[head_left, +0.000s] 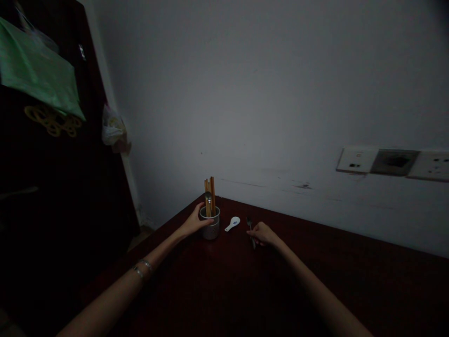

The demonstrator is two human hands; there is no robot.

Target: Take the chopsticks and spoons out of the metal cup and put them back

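Note:
A metal utensil cup (211, 230) stands upright near the table's far corner. My left hand (195, 222) is wrapped round its left side, thumb across the front by the rim and fingers behind. Inside the cup are several wooden chopsticks (212, 194) and a shiny metal spoon (208, 196). My right hand (262, 233) pinches a slim metal piece of cutlery (249, 222); its head points toward the wall, and I cannot tell whether it is a fork or a spoon. Between the hands a white spoon (233, 223) with a blue mark lies on the table.
The dark red-brown table (224, 281) meets a pale wall (252, 93) at the back. Wall sockets (357, 160) are at the right. On the left are a dark door (70, 187), a hanging green cloth (38, 65) and a plastic bag (114, 128).

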